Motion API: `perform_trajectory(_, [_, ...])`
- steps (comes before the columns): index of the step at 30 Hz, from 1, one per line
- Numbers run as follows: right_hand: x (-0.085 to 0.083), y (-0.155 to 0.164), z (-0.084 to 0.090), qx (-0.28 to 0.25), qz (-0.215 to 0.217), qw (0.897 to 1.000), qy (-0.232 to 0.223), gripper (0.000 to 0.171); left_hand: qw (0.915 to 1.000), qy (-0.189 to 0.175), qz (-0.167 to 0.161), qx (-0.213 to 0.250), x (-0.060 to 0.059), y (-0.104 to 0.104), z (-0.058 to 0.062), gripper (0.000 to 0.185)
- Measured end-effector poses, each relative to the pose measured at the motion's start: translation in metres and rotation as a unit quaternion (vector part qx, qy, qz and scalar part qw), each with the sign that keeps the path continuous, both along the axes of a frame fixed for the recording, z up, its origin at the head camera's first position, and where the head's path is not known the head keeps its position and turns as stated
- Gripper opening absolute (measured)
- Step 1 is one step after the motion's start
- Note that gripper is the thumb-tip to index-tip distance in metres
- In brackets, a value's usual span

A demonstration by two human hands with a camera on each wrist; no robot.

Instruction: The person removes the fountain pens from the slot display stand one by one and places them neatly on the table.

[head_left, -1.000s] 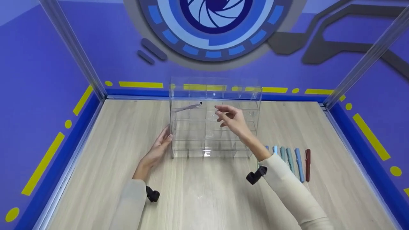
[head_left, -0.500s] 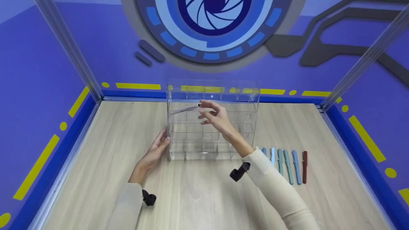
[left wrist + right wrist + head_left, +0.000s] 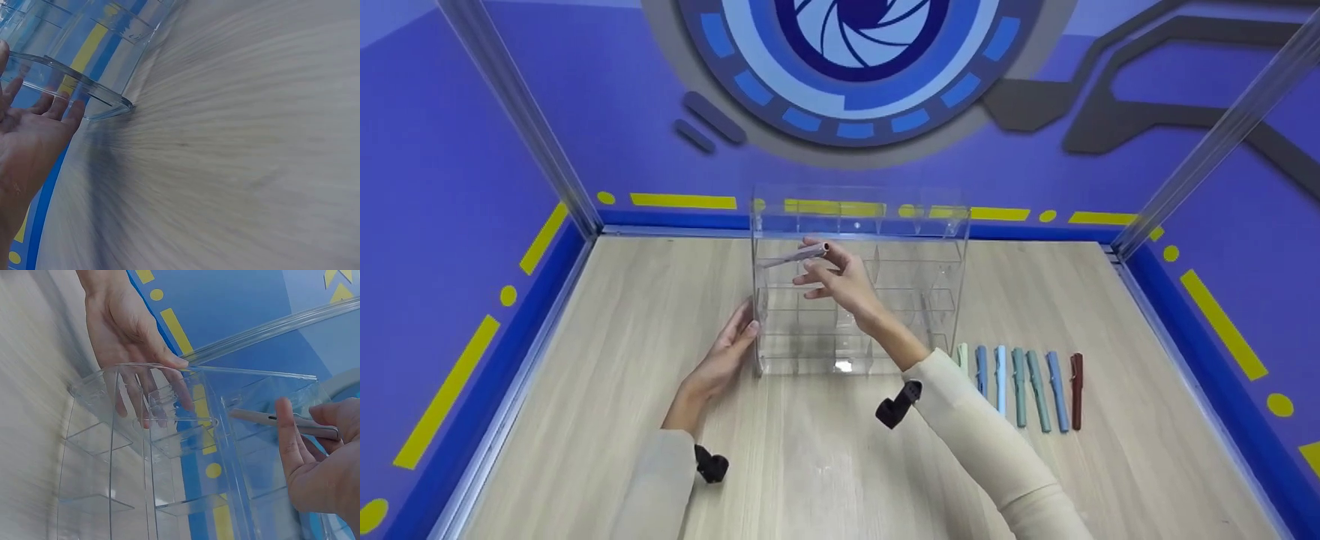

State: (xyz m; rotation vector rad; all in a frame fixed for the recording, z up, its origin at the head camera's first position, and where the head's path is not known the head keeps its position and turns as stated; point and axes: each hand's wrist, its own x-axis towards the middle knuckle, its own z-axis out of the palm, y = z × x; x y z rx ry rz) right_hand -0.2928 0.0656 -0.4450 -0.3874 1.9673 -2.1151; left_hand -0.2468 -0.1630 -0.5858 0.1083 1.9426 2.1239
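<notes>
A clear rack (image 3: 859, 292) of small open cells stands upright on the bench (image 3: 825, 457), a pale wood-grain top. The right hand (image 3: 840, 277) is in front of the rack's upper left cells and pinches the near end of a grey pen (image 3: 795, 256) between thumb and fingers; the pen lies almost level, its far end reaching into the top left cell. In the right wrist view the pen (image 3: 284, 423) passes through the rack's (image 3: 169, 455) clear wall, and the thumb and a fingertip close on it. The left hand (image 3: 727, 352) is spread, fingers straight, and rests flat against the rack's left wall near its base; the left wrist view shows the left hand's (image 3: 28, 140) fingertips touching the wall's edge.

To the right of the rack, a row of pens (image 3: 1020, 386) lies side by side on the bench: pale green, blues, teals, and one dark red at the far end. Behind the rack, purple walls carry yellow dashes and dots, and a large blue shutter-like emblem (image 3: 855, 60) is painted above it. Metal posts (image 3: 517, 112) rise at the bench's rear corners.
</notes>
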Motion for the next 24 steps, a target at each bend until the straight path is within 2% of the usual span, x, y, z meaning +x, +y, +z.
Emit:
perform_trajectory(5, [0.001, -0.002, -0.002, -0.001, 0.0, 1.0, -0.004, 0.038, 0.9999, -0.011, 0.008, -0.006, 0.002, -0.001, -0.001, 0.072])
perform_trajectory(12, [0.003, 0.003, 0.0, -0.011, -0.034, 0.999, 0.0, 0.033, 0.9999, -0.003, 0.001, -0.013, 0.0, -0.001, 0.001, 0.073])
perform_trajectory(19, [0.006, 0.013, 0.002, -0.044, -0.078, 0.995, 0.046, 0.031, 0.9997, -0.016, 0.012, -0.012, 0.001, 0.001, 0.0, 0.073])
perform_trajectory(24, [0.009, 0.02, 0.007, -0.065, -0.101, 0.99, 0.074, 0.03, 0.9998, -0.012, 0.006, -0.017, 0.001, 0.001, 0.001, 0.075])
